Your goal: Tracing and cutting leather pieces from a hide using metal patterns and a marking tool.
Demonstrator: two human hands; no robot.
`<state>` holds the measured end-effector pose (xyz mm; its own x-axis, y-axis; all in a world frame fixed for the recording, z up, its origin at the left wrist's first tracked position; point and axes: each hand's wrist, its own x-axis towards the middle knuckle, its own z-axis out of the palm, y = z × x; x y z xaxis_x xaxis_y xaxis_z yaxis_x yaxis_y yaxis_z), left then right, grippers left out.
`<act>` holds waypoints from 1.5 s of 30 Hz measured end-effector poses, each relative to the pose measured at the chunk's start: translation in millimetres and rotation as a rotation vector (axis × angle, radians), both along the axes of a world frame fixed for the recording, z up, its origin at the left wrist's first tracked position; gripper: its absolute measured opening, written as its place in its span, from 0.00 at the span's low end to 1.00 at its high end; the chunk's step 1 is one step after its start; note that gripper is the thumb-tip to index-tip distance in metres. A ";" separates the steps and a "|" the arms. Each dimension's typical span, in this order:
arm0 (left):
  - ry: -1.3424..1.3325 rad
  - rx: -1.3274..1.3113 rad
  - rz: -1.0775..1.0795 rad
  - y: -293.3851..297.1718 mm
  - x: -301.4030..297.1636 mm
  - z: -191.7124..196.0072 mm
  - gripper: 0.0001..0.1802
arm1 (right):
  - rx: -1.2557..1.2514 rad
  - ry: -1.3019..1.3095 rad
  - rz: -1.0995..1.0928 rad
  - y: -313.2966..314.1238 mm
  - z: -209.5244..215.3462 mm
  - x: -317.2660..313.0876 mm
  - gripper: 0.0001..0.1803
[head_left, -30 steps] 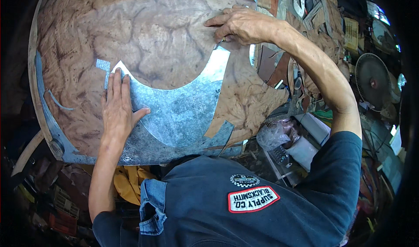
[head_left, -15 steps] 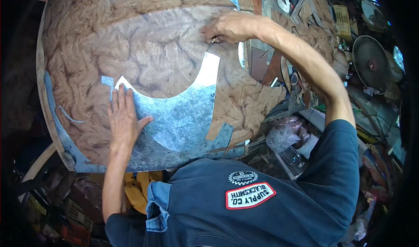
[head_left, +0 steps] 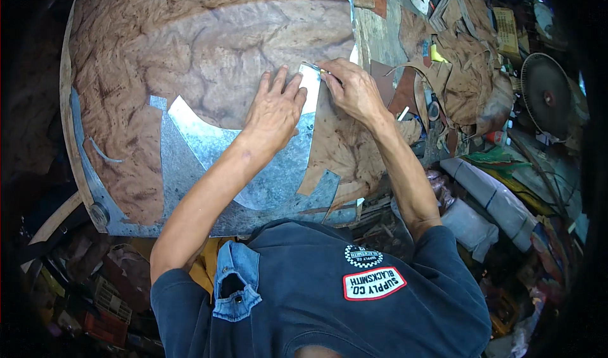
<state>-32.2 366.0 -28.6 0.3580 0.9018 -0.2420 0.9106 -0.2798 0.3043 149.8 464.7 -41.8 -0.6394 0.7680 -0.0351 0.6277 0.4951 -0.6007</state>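
A curved strip of shiny galvanized sheet metal (head_left: 190, 149) lies on a large rust-brown sheet (head_left: 190, 48) that covers the work surface. My left hand (head_left: 275, 108) is pressed flat on the strip's upper right end, fingers spread, holding nothing. My right hand (head_left: 354, 92) is just to the right of it, at the strip's top corner. Its fingers are pinched on a small thin tool (head_left: 323, 72), of which only a yellowish tip shows.
Brown offcuts and scraps (head_left: 468, 73) are piled to the right of the sheet, with a round fan (head_left: 548, 95) beyond them. White wrapped bundles (head_left: 487, 196) lie at lower right. Crates and clutter (head_left: 107, 301) fill the floor at lower left.
My left hand has moved from the strip's left end across to its upper right end, next to my right hand. The right hand has stayed at the top corner.
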 end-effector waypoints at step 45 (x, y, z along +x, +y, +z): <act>0.068 -0.065 -0.048 13.4 2.0 2.1 0.43 | -0.005 -0.113 -0.035 -2.5 11.9 34.0 0.12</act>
